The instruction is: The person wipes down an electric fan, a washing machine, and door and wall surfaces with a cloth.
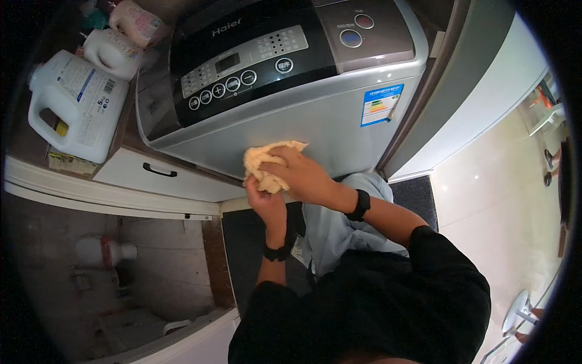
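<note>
A crumpled yellow cloth (257, 162) is against the silver front of the washing machine (315, 134), below its control panel. My right hand (301, 176) is closed over the cloth from above, its fingers pressed into the folds. Just below, my left hand (267, 203) pinches the lower edge of the same cloth. A blue and white energy label (382, 105) is stuck on the machine's front, to the right of the cloth. The panel has a small display and several round buttons.
Left of the machine, a large white jug (82, 103) and other bottles (115, 51) stand on a counter above a white drawer (151, 179). A dark mat (248, 242) lies below me. At left is a dim room with a toilet (100, 252); another person's feet (548, 167) show at far right.
</note>
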Demonstrator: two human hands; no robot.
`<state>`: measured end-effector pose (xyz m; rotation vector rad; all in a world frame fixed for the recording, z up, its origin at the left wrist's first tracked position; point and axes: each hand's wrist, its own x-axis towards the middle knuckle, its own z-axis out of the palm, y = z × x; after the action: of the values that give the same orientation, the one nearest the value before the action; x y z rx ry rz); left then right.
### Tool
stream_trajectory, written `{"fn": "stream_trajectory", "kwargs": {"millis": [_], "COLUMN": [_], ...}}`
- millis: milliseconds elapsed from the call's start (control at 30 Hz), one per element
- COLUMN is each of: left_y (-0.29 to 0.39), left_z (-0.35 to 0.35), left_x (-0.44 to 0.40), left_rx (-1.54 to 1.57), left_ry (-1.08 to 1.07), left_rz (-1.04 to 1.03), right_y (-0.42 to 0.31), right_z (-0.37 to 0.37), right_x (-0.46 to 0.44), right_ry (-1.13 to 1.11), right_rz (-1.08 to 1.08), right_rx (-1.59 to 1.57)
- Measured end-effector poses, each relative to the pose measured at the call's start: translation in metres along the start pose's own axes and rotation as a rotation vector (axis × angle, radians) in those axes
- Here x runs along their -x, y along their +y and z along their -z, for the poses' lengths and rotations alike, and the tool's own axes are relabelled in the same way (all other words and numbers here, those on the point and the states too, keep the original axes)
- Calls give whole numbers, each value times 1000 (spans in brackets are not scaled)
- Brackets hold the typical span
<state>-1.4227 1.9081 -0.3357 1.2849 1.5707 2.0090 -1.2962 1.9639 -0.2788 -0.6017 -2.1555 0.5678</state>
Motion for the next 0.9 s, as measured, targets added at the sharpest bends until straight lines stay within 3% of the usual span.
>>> {"fn": "stream_trajectory", "kwargs": {"millis": [100,233,333,367,467,533,600,700,833,900], "left_y": [41,36,16,-8,-22,-37,-36,-20,-1,-4], "left_z": [5,2,1,0,-13,-30,-46,-77,-112,-118], "left_x": [-21,-25,-17,-12,9,22,35,45,54,60], "left_rx": [-48,-83,-248,-154,-467,-390,-507,-426,-340,-367], "left_ry": [105,83,-76,-62,-224,-274,-388,-487,-538,-572], "left_rz": [-100,-4,20,60,-12,9,-18,-13,-48,-72], "right_y": [-20,-13,6,15,44,57,66,59,55,59], "right_z": [4,-4,-8,-11,-18,-8,8,57,93,90], "right_x": [-29,-24,2,16,60,83,102,115,122,130], "right_ry": [45,9,-78,-99,-125,-145,-172,-224,-128,-83], "right_rz": [96,69,1,-29,-68,-77,-97,-262,-417,-357], "right_rx": [-76,-78,-51,-49,13,86,166,211,210,247]}}
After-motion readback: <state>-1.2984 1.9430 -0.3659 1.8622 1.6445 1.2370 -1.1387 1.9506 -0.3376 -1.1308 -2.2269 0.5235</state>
